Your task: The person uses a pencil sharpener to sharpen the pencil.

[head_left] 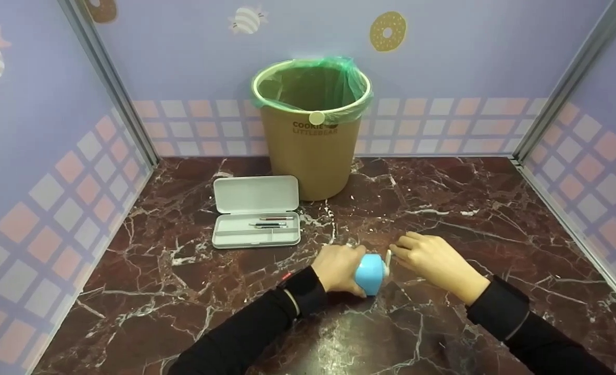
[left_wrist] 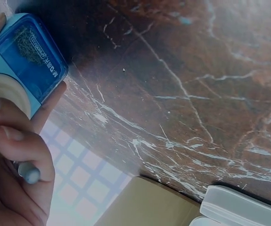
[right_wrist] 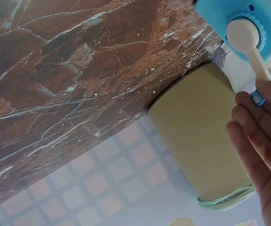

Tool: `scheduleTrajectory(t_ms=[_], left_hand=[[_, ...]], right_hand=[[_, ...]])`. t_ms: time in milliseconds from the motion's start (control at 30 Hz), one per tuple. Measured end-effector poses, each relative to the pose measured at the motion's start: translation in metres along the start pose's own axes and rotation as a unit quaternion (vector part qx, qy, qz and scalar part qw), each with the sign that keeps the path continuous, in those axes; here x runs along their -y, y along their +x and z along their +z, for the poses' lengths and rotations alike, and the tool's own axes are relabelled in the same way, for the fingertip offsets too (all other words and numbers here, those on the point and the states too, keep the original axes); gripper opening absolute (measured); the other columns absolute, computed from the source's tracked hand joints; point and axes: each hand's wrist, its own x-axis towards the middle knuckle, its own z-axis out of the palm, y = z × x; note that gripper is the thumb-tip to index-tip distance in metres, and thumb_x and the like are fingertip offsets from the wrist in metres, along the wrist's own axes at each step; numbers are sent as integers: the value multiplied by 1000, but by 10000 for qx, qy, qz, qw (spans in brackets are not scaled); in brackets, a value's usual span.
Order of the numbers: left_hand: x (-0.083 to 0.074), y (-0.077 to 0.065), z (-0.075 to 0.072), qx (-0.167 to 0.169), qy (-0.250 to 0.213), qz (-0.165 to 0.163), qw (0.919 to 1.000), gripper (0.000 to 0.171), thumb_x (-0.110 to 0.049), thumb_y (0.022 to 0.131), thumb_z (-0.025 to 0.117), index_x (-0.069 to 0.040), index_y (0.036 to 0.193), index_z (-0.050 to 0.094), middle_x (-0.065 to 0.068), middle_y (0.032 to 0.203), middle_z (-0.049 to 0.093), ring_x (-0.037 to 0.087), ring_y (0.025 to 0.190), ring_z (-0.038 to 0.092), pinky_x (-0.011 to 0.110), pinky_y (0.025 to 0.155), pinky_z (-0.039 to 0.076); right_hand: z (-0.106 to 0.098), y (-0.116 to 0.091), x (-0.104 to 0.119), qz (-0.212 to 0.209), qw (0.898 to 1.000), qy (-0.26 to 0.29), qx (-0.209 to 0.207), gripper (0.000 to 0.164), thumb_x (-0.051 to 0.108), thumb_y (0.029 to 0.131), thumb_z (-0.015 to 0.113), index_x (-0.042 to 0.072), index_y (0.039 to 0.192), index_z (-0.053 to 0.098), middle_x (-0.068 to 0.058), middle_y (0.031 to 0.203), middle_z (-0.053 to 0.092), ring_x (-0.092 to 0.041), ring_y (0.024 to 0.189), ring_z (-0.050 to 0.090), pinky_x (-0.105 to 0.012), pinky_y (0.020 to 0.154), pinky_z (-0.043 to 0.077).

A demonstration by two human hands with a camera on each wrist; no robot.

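Observation:
A blue crank pencil sharpener [head_left: 370, 274] lies on its side just over the marble-patterned table, its crank facing right. My left hand [head_left: 337, 268] grips its body from the left. Dark shavings show through its clear blue bin [left_wrist: 38, 54] in the left wrist view. By the cream round front [left_wrist: 8, 89], a thin rod with a rounded grey end [left_wrist: 29, 173] pokes out between the left fingers. My right hand [head_left: 432, 260] pinches the end of the white crank handle [right_wrist: 255, 61], thumb and forefinger at its blue knob, other fingers extended.
An opened white pencil case [head_left: 256, 194] with several pencils [head_left: 271, 225] lies at the left rear. Behind it stands a tan bin [head_left: 313, 156] with a green liner. Patterned panels [head_left: 193, 52] enclose the table at the back and both sides.

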Motion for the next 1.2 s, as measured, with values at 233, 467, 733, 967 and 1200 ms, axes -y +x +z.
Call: scheduleTrajectory(t_ms=[233, 467, 733, 967, 1200], left_hand=[[2, -1, 2, -72, -83, 37, 9999, 70, -59, 59, 93, -17, 105, 62, -3, 89, 76, 16, 74, 73, 32, 63, 57], [1, 0, 2, -48, -114, 19, 9999, 70, -59, 59, 93, -16, 104, 61, -4, 88, 75, 16, 73, 72, 32, 62, 56], [0, -1, 2, -58, -71, 61, 9999, 70, -60, 60, 92, -16, 104, 60, -3, 87, 75, 16, 74, 72, 32, 62, 57], [0, -2, 1, -136, -103, 39, 9998, 70, -59, 60, 92, -15, 104, 61, -3, 88, 75, 17, 74, 73, 33, 62, 57], [-1, -3, 1, -158, -93, -73, 9998, 71, -61, 59, 92, -16, 105, 62, -3, 88, 75, 17, 76, 73, 32, 63, 57]], right_hand=[[9, 4, -1, 176, 9992, -174, 306, 18, 7, 74, 83, 7, 91, 76, -2, 82, 67, -16, 72, 59, -27, 58, 52], [27, 3, -2, 519, 9968, 36, 609, 22, 7, 73, 84, 8, 94, 78, -4, 84, 68, -17, 72, 59, -30, 57, 53], [49, -5, 0, 730, 9911, 513, 991, 9, 8, 81, 79, 7, 90, 78, -5, 83, 70, -20, 74, 64, -33, 59, 55], [55, -11, 6, 930, 9857, 852, 1118, 10, 12, 84, 79, 7, 93, 79, -6, 85, 72, -20, 75, 67, -34, 63, 57], [57, -21, 16, 1163, 9759, 1268, 1344, 11, 13, 83, 80, 10, 77, 73, 0, 72, 59, -15, 64, 57, -31, 56, 49]])
